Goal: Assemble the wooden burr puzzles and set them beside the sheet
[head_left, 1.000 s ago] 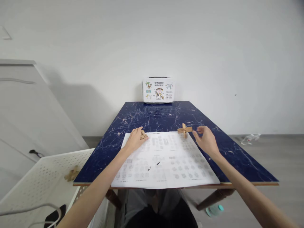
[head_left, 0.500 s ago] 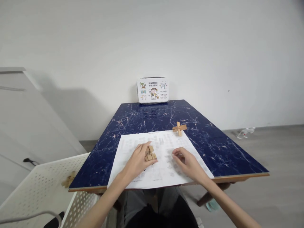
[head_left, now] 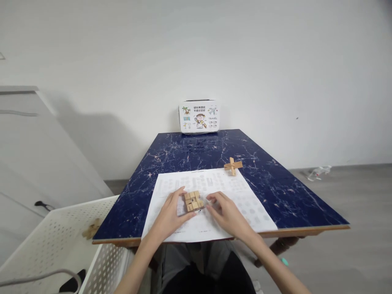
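A small wooden block puzzle (head_left: 193, 201) sits on a printed instruction sheet (head_left: 241, 200) near the front of the dark blue marble table (head_left: 196, 153). My left hand (head_left: 169, 214) curls round its left side, fingers closed on it. My right hand (head_left: 225, 213) reaches in from the right, its fingertips touching the puzzle's right side. A second wooden puzzle, cross-shaped (head_left: 233, 165), lies by the sheet's far right corner, apart from both hands.
A white illustrated box (head_left: 199, 116) stands against the wall at the table's far edge. A white perforated basket (head_left: 49, 241) at the lower left holds a wooden piece (head_left: 90, 230). A plastic bottle (head_left: 318, 171) lies on the floor at right.
My left hand carried the block puzzle from the sheet's far left corner to the front middle. My right hand came away from the cross puzzle and closed in on the block puzzle.
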`<state>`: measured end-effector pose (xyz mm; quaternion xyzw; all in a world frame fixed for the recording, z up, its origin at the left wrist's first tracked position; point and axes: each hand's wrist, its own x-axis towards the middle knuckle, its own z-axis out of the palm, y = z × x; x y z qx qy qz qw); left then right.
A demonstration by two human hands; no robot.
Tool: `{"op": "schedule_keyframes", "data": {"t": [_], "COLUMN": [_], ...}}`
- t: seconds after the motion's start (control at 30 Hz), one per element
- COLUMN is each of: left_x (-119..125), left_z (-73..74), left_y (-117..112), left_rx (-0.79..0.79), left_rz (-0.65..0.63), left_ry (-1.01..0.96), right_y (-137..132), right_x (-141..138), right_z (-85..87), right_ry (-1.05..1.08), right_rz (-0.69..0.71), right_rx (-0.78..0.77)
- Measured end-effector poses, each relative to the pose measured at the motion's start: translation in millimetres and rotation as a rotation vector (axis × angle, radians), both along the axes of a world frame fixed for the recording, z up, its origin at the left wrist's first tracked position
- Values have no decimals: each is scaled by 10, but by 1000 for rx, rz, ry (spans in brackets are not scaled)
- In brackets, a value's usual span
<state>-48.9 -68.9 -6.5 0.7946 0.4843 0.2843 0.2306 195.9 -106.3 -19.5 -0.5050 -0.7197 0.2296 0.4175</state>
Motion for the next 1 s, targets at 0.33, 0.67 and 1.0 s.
{"op": "schedule_keyframes", "data": {"t": [0.33, 0.67, 1.0], "left_x": [-37, -53, -47], "left_z": [-27, -50, 2], "left_y": [20, 53, 24], "left_rx": [-31, -41, -77], "left_rz": [6, 1, 6], "left_ry": [-28, -63, -110], "right_y": [-8, 18, -12], "right_x": [-268, -201, -187], "right_z": [-114, -131, -54], "right_ry": [-60, 16, 136], "right_rz": [-31, -16, -36], "right_rx": [113, 66, 19]}}
